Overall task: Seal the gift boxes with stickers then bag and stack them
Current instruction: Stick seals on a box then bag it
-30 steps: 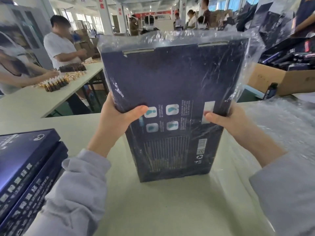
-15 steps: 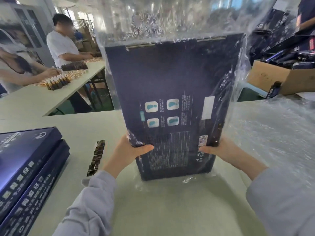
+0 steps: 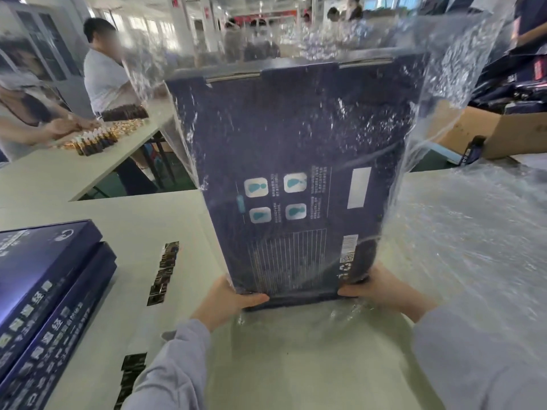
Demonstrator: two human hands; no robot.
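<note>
Pale worktable (image 3: 142, 220), busy packing hall | both thumbs pressed on the front lower corners, other fingers hidden behind | left hand (image 3: 228, 303) and right hand (image 3: 381, 288) held the gift box (image 3: 296, 137) upright, near centre, sheathed in a clear bag (image 3: 461, 69) | sticker strip (image 3: 164, 273), stacked boxes (image 3: 50, 276) lay left.

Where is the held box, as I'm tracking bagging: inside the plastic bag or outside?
Inside: clear plastic bag wraps the gift box, extending above its top.

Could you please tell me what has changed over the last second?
The left hand and right hand slid down the gift box from its middle to its bottom corners, and the plastic bag now stands loose above it. The box stays upright, gripped on both sides.
</note>
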